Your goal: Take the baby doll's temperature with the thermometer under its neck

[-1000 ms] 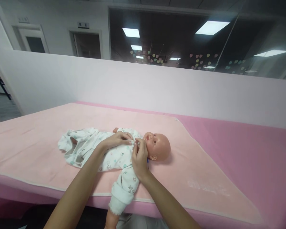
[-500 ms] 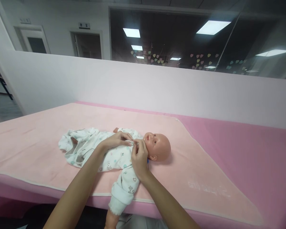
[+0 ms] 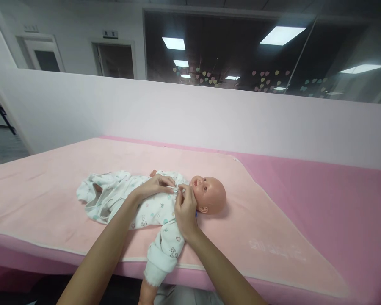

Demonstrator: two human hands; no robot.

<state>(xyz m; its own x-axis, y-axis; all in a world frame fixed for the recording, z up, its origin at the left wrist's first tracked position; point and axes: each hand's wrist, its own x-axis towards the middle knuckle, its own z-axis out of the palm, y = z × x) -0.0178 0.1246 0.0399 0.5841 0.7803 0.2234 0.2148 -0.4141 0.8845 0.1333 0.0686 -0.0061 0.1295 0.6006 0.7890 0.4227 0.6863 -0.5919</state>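
Observation:
A baby doll [image 3: 209, 195] lies on its back on a pale pink blanket [image 3: 51, 190], head to the right, dressed in a white printed romper [image 3: 146, 207]. My left hand [image 3: 155, 186] rests on the doll's chest and pinches the romper's neckline. My right hand [image 3: 184, 209] meets it just below the doll's chin, fingers pinched on the same edge of cloth. One sleeved arm of the doll [image 3: 160, 258] hangs over the table's near edge. The fastening between my fingertips is too small to make out.
The blanket covers a darker pink padded table [image 3: 336, 203] that runs to the right. A white partition wall [image 3: 209, 118] stands behind it, with dark glass above. A doorway [image 3: 114, 59] shows at the back left.
Nothing has visibly changed beyond a slight shift of the view; both hands stay pinched at the romper's neckline.

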